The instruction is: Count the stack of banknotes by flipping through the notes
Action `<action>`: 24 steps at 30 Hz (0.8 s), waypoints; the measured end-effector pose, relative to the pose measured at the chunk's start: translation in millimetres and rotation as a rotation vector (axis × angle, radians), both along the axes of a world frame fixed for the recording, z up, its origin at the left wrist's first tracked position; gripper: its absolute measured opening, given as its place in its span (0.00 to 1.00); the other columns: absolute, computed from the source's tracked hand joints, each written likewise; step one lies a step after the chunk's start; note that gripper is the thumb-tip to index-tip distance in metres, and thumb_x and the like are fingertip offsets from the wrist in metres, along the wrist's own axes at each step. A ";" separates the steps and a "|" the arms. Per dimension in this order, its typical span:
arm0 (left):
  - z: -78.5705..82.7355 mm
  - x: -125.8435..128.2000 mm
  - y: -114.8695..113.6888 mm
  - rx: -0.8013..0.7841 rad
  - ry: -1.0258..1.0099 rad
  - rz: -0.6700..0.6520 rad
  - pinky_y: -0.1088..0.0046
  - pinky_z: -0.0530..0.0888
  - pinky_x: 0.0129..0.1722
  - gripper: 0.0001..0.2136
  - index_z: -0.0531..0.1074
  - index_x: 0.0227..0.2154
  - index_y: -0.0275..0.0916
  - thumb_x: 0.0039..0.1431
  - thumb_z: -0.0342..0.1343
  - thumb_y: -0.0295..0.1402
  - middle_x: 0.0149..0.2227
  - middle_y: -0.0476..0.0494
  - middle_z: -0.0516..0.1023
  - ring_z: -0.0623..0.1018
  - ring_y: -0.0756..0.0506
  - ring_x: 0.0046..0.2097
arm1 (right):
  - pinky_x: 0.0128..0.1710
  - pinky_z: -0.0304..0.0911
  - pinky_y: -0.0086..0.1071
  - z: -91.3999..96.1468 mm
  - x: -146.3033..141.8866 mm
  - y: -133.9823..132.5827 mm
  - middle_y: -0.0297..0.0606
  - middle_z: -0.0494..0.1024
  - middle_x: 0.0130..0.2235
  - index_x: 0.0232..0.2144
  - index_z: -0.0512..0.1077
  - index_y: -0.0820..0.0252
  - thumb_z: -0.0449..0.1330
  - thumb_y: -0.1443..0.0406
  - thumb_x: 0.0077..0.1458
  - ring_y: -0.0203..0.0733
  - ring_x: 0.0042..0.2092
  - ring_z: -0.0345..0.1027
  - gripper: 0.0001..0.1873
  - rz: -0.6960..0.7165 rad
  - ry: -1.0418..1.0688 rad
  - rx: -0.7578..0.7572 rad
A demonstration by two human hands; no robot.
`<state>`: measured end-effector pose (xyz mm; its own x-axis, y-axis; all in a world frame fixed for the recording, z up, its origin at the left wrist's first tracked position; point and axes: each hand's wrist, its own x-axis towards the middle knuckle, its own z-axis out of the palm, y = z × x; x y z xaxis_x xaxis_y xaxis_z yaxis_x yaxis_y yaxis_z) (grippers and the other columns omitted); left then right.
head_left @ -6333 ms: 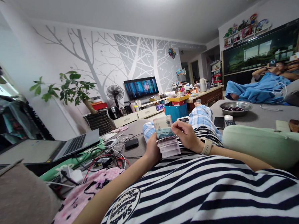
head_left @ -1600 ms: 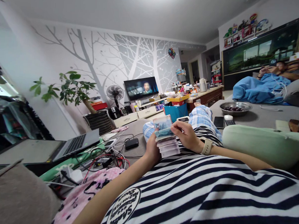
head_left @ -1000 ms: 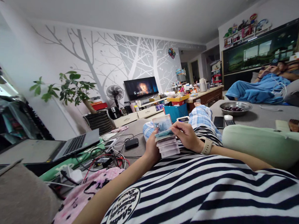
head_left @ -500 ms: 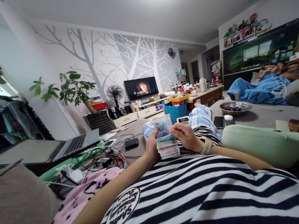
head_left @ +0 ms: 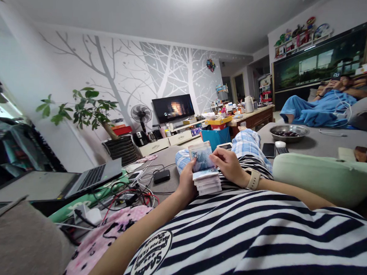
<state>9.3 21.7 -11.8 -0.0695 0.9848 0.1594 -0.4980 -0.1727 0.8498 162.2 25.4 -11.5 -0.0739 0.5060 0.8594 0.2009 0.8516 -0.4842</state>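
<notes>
Person lies back on a sofa, striped shirt (head_left: 258,236) filling the lower view; both forearms reach forward and meet over the belly. Left hand (head_left: 187,182) comes up from lower left, elbow bent, forearm slanting up and to the right; its fingers wrap the near end of a stack of banknotes (head_left: 206,180), thumb up against the raised notes; closed grip on the stack. Right hand (head_left: 229,166) comes in from the right, forearm lying nearly level across the shirt, wrist wearing a beige watch (head_left: 254,180); its fingertips pinch the edge of the top banknote (head_left: 201,157), which stands tilted up off the rest of the stack; so the right hand grasps that one note. Stack sits between the two hands, above the shirt, in front of the plaid-trousered knees (head_left: 247,143).

Around: green cushion (head_left: 323,175) just beside the right forearm; laptop (head_left: 92,178) and a tangle of cables (head_left: 134,194) to the left; phone (head_left: 268,149) and metal bowl (head_left: 289,132) on the grey surface at right; TV (head_left: 172,108) on the far wall; another person under a blue blanket (head_left: 317,107) far right, well apart.
</notes>
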 end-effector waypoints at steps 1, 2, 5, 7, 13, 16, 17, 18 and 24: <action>0.5 0.8 -1.8 0.001 0.003 -0.015 0.70 0.73 0.40 0.15 0.75 0.35 0.34 0.44 0.64 0.36 0.31 0.45 0.80 0.78 0.44 0.37 | 0.28 0.53 0.29 -0.2 -0.1 1.6 0.30 0.65 0.21 0.22 0.64 0.59 0.54 0.58 0.59 0.34 0.26 0.58 0.16 -0.036 0.017 -0.018; 1.2 1.5 -3.8 0.003 0.004 -0.036 0.69 0.73 0.40 0.15 0.75 0.35 0.34 0.44 0.64 0.37 0.31 0.45 0.79 0.78 0.44 0.38 | 0.27 0.53 0.29 -0.3 -0.1 3.1 0.30 0.64 0.21 0.21 0.63 0.59 0.55 0.58 0.58 0.34 0.25 0.56 0.16 -0.064 0.030 -0.037; 3.7 3.0 -9.4 0.012 0.001 -0.054 0.69 0.72 0.39 0.15 0.75 0.33 0.35 0.43 0.65 0.37 0.29 0.46 0.78 0.78 0.44 0.36 | 0.27 0.51 0.29 -0.3 -0.4 6.6 0.29 0.62 0.21 0.21 0.62 0.59 0.55 0.56 0.57 0.34 0.26 0.55 0.17 -0.090 0.024 -0.102; 5.4 3.5 -12.5 0.010 0.024 -0.017 0.71 0.72 0.37 0.13 0.74 0.31 0.35 0.41 0.66 0.35 0.27 0.48 0.77 0.77 0.45 0.33 | 0.27 0.50 0.29 -0.5 -0.7 8.5 0.29 0.62 0.21 0.20 0.61 0.59 0.56 0.55 0.56 0.34 0.26 0.55 0.18 -0.089 0.015 -0.134; 7.9 4.6 -17.4 0.026 0.046 -0.025 0.73 0.72 0.33 0.10 0.74 0.30 0.35 0.42 0.64 0.33 0.27 0.48 0.78 0.77 0.47 0.30 | 0.25 0.47 0.30 -1.8 -1.3 12.8 0.28 0.58 0.20 0.18 0.56 0.58 0.54 0.55 0.57 0.33 0.25 0.51 0.21 -0.091 -0.012 -0.122; 8.2 5.3 -17.8 0.019 0.048 -0.024 0.73 0.73 0.33 0.08 0.74 0.29 0.35 0.44 0.63 0.32 0.26 0.48 0.78 0.77 0.47 0.30 | 0.25 0.46 0.30 -2.4 -1.2 13.3 0.28 0.57 0.20 0.18 0.55 0.58 0.54 0.56 0.57 0.33 0.24 0.51 0.21 -0.103 -0.020 -0.109; 8.4 5.8 -18.0 0.009 0.036 -0.026 0.73 0.74 0.34 0.09 0.75 0.30 0.35 0.45 0.62 0.33 0.27 0.48 0.78 0.78 0.46 0.31 | 0.25 0.47 0.30 -2.5 -1.2 13.0 0.28 0.57 0.20 0.18 0.55 0.58 0.54 0.57 0.57 0.33 0.24 0.51 0.21 -0.106 -0.022 -0.105; 8.8 6.3 -18.2 -0.005 0.020 -0.032 0.71 0.74 0.35 0.09 0.75 0.31 0.35 0.46 0.62 0.33 0.28 0.47 0.79 0.78 0.45 0.32 | 0.25 0.47 0.30 -2.5 -1.1 12.4 0.28 0.57 0.20 0.18 0.55 0.58 0.54 0.57 0.57 0.33 0.24 0.51 0.20 -0.108 -0.022 -0.097; 11.1 10.4 -17.3 -0.052 -0.024 -0.065 0.67 0.76 0.38 0.11 0.74 0.32 0.36 0.49 0.60 0.37 0.29 0.45 0.80 0.80 0.42 0.36 | 0.26 0.47 0.30 -1.4 -0.6 4.8 0.28 0.58 0.21 0.20 0.57 0.58 0.54 0.58 0.59 0.33 0.25 0.52 0.18 -0.126 -0.035 0.006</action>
<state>19.7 4.5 -0.7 -0.0086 0.9943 0.1067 -0.5270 -0.0952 0.8445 161.5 30.2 -12.9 -0.0403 0.5084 0.8602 0.3228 0.8213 -0.4704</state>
